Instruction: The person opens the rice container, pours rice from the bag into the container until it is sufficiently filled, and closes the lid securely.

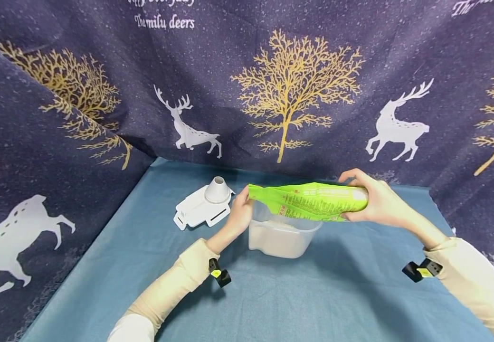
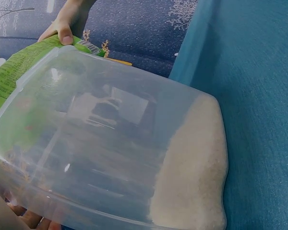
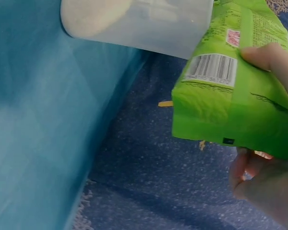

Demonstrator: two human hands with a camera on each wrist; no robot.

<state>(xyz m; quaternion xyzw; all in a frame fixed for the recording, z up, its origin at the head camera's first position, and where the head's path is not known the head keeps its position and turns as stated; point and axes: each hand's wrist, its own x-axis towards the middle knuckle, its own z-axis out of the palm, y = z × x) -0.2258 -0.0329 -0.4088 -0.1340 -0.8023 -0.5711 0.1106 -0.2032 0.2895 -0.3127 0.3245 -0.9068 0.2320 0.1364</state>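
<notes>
A green printed bag lies nearly level over a translucent plastic container, its left end above the container's mouth. My right hand grips the bag's bottom end, thumb on one face and fingers on the other. At the bag's left end, my left hand holds its edge beside the container's rim; some of its curled fingers show at the container's side. White, fine-grained rice-like contents are heaped at the container's bottom. A barcode shows near the bag's bottom end.
Left of the container, a white flat lid-like part lies on the blue cloth with a white cone-shaped cup on it. A dark curtain with deer and trees hangs behind and along the left side.
</notes>
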